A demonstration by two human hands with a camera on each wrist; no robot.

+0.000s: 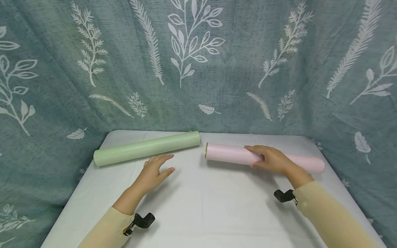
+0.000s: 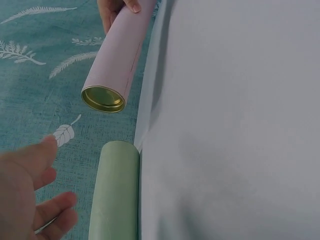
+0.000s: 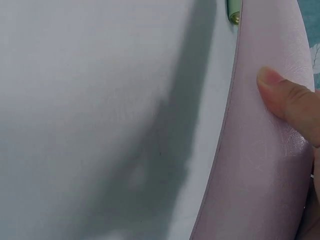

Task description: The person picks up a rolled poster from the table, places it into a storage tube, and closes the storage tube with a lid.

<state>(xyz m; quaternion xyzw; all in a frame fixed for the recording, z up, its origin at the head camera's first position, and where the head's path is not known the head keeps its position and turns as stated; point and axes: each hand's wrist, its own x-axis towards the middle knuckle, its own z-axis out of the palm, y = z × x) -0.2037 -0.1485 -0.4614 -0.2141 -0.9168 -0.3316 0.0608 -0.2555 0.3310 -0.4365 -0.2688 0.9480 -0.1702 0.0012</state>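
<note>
A pink cylindrical tube [image 1: 231, 154] with a gold-rimmed end lies across the right half of the head view. My right hand [image 1: 270, 159] grips it around the middle, thumb on the near side and fingers over the far side. In the left wrist view the recessed gold end of the pink tube [image 2: 112, 70] faces the camera. A light green tube [image 1: 145, 148] rests at the back left of the table, slightly slanted. Just in front of it my left hand [image 1: 152, 174] hovers with fingers spread and holds nothing.
The white-covered table [image 1: 198, 213] has rounded back corners. A teal curtain [image 1: 229, 69] with white leaf prints hangs behind it and along both sides. Black wrist mounts [image 1: 143, 221] sit at both cuffs.
</note>
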